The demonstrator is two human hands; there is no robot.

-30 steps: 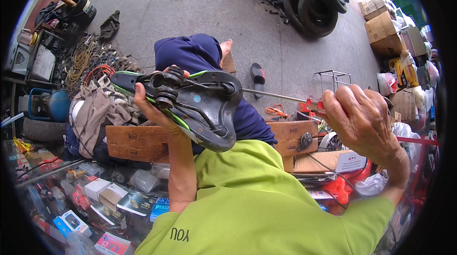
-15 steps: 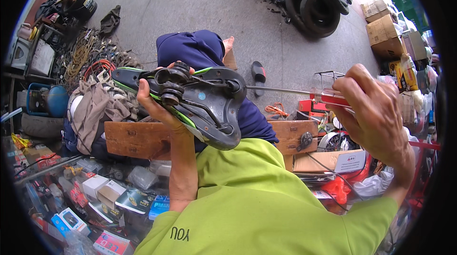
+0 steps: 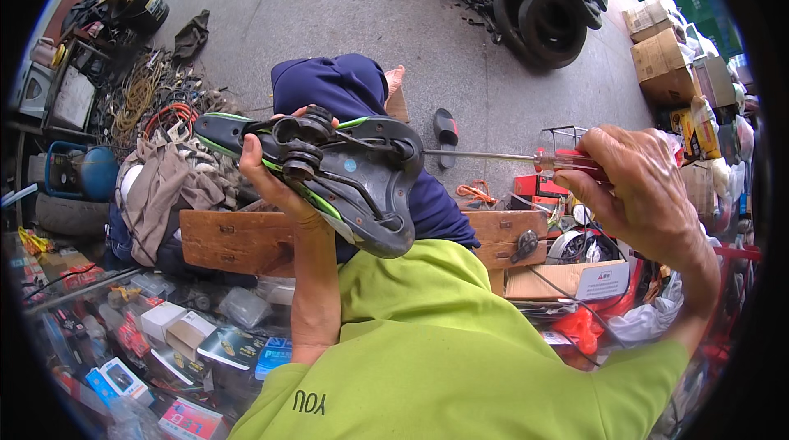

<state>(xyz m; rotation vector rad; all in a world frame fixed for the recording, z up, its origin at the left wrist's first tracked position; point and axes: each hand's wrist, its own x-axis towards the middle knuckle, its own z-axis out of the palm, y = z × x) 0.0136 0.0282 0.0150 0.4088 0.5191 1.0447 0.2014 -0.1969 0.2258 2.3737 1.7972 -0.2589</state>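
Note:
A black bicycle saddle (image 3: pixel 380 181) with green edging lies underside up over my lap, its nose toward the left. My left hand (image 3: pixel 275 181) grips it near the nose, thumb on the near side, fingertips showing at the far side by the seat clamp (image 3: pixel 302 144). Metal rails run from the clamp to the wide rear end. In my right hand (image 3: pixel 633 185) is a screwdriver (image 3: pixel 493 156) with a clear and red handle. Its long shaft points left, and the tip meets the saddle's rear edge beside a rail end; the tip itself is hidden.
Below my lap is a wooden bench (image 3: pixel 234 241). A glass case (image 3: pixel 246 374) with several small boxes stands at the lower left. Tangled cables (image 3: pixel 144 95) and a brown cloth (image 3: pixel 177 177) lie left. Tyres (image 3: pixel 546 25) are at the back, cardboard boxes (image 3: pixel 664 70) at the right.
My right hand has turned on the screwdriver handle, its fingers now differently placed and the knuckles lower. The saddle and my left hand have barely moved.

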